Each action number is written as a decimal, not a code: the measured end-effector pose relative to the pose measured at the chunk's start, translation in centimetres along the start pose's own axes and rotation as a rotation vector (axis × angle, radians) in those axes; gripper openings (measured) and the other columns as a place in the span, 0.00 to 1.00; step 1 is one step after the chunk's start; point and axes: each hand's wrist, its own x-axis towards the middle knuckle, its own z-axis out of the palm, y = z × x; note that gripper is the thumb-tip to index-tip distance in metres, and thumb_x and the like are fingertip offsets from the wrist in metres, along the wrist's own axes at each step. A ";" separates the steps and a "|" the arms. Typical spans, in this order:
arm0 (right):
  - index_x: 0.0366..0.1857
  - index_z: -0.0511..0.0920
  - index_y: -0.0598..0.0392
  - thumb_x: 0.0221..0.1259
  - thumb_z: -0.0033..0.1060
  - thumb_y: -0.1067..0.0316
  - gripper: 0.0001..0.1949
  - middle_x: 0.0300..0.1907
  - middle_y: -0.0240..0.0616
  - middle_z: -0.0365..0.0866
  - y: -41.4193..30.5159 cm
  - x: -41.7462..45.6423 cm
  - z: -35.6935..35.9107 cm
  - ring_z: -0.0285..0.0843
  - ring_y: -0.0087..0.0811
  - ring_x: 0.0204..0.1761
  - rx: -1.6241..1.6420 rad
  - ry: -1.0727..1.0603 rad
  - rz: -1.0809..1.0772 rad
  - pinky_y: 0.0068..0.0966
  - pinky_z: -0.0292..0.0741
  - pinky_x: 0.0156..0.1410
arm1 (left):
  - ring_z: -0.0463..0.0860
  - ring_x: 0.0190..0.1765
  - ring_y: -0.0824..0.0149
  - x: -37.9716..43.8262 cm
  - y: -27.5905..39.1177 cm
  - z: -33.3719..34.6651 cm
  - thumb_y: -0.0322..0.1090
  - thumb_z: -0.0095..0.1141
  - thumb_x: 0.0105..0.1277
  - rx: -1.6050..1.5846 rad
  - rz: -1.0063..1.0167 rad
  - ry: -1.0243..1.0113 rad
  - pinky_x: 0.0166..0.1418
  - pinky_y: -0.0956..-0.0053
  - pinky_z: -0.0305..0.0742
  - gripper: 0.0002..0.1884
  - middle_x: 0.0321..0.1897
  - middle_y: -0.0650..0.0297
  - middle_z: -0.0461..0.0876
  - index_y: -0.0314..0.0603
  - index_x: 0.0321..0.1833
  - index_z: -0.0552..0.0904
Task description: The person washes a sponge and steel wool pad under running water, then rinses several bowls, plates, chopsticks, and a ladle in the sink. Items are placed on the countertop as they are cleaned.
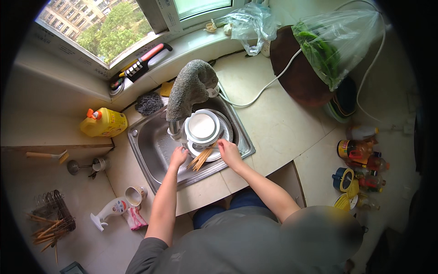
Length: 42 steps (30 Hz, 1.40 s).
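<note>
A stainless steel sink lies before me. Stacked white bowls sit on a white plate inside a round metal basin in its right part. Several wooden chopsticks lean over the plate's near edge. My right hand is at the plate's right side, its fingers closed on the handle of a metal spoon whose bowl end points left. My left hand hovers over the sink just below the tap outlet; its fingers are bent, and whether they hold anything is unclear.
A grey fabric-wrapped pipe arches over the sink. On the left stand a yellow detergent jug, a spray bottle and a cup. A white cable crosses the right counter near a round brown board. Several bottles stand farther right.
</note>
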 end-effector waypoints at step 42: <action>0.40 0.76 0.60 0.46 0.56 0.68 0.15 0.52 0.52 0.74 -9.4 14.0 2.6 0.63 0.49 0.62 -0.661 -0.077 -0.603 0.40 0.58 0.67 | 0.72 0.57 0.54 -23.2 6.5 -8.3 0.34 0.57 0.59 -0.191 0.268 0.418 0.61 0.63 0.65 0.17 0.54 0.55 0.74 0.39 0.51 0.77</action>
